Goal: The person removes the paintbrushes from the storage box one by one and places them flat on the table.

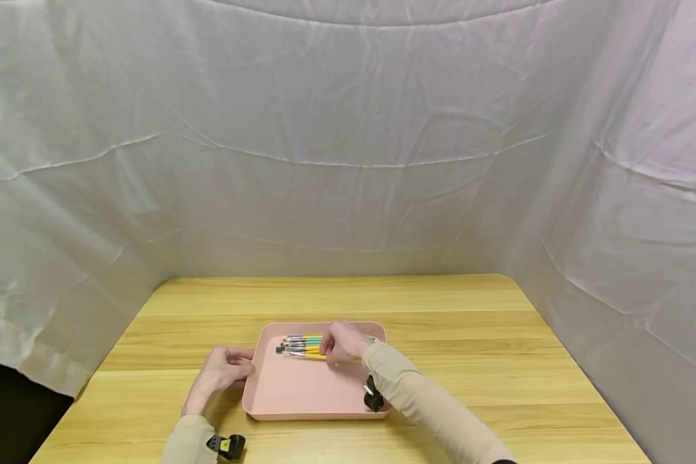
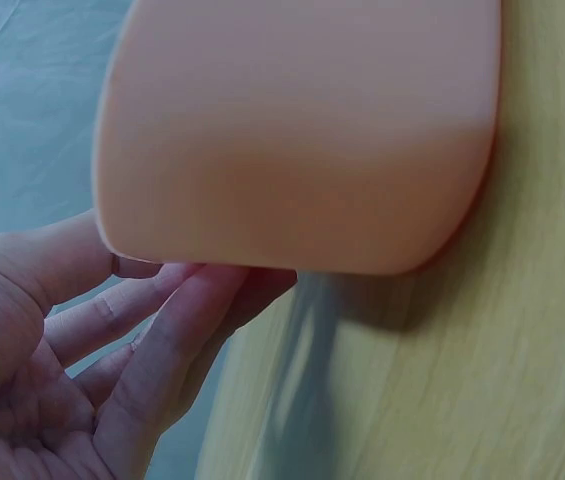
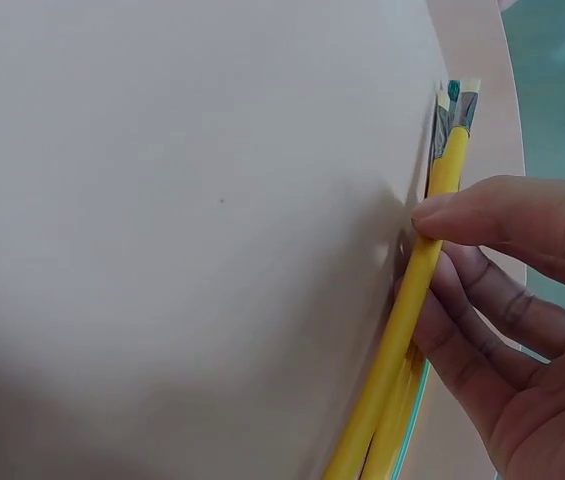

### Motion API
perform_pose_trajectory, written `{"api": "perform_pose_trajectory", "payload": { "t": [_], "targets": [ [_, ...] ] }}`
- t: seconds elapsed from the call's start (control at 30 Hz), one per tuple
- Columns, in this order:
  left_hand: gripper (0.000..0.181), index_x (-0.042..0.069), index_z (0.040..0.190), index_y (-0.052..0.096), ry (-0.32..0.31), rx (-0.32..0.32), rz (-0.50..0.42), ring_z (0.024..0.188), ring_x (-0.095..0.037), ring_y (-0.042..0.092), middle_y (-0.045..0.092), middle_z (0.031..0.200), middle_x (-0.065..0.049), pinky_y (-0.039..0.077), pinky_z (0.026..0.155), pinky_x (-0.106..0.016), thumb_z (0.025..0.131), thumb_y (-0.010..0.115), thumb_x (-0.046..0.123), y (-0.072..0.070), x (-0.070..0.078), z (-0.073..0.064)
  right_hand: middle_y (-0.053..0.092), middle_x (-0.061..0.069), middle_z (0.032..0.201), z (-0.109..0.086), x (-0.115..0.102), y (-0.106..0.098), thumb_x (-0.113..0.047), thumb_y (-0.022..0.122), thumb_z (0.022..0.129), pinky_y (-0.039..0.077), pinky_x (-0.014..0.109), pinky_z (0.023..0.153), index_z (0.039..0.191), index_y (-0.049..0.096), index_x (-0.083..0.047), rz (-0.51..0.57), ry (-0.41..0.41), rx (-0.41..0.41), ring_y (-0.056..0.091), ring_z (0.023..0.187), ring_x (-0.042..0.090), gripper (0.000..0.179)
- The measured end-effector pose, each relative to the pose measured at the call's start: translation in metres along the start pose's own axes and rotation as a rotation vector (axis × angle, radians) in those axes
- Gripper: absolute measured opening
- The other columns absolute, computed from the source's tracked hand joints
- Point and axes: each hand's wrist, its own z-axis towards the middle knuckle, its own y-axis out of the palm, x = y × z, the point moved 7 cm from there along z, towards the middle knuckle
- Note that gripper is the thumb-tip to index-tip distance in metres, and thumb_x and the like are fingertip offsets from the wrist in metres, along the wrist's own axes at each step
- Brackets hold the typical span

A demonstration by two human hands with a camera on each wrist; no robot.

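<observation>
A pink tray (image 1: pixel 313 392) lies on the wooden table with several paintbrushes (image 1: pixel 301 347) side by side near its far edge. Their bristles point left; some handles are yellow, others teal. My right hand (image 1: pixel 342 343) reaches over the tray and pinches a yellow-handled paintbrush (image 3: pixel 409 300) between thumb and fingers; how many brushes it grips I cannot tell. My left hand (image 1: pixel 220 374) holds the tray's left edge. In the left wrist view the tray's outer wall (image 2: pixel 302 150) hides the thumb tip, while fingers (image 2: pixel 177 340) rest against the left side.
The wooden table (image 1: pixel 470 361) extends around the tray. Grey cloth (image 1: pixel 348 129) hangs behind it and on both sides. Small black cameras (image 1: pixel 227 446) are worn at the wrists; the right one (image 1: pixel 374 394) hangs over the tray's right part.
</observation>
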Motion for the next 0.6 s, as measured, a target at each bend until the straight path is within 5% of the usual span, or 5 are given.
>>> {"api": "perform_pose_trajectory", "payload": {
  "t": [0.17, 0.6],
  "targets": [
    [0.038, -0.019, 0.119, 0.061, 0.002, -0.002, -0.007, 0.078, -0.020, 0.071, 0.074, 0.090, -0.016, 0.065, 0.069, -0.037, 0.083, 0.068, -0.008, 0.0000, 0.0002, -0.0001, 0.072, 0.002, 0.072, -0.0007, -0.0006, 0.0004, 0.009, 0.078, 0.073, 0.048, 0.013, 0.061, 0.081, 0.078, -0.004, 0.091, 0.005, -0.024, 0.055, 0.062, 0.001, 0.015],
    [0.039, -0.021, 0.119, 0.059, 0.027, -0.029, -0.034, 0.079, -0.021, 0.072, 0.074, 0.091, -0.019, 0.065, 0.069, -0.037, 0.083, 0.067, -0.008, 0.0005, -0.0005, 0.0000, 0.072, 0.008, 0.077, -0.0084, 0.0046, -0.0015, 0.013, 0.074, 0.074, 0.048, 0.015, 0.060, 0.085, 0.077, 0.001, 0.323, 0.069, -0.082, 0.057, 0.067, 0.007, 0.016]
  ]
}}
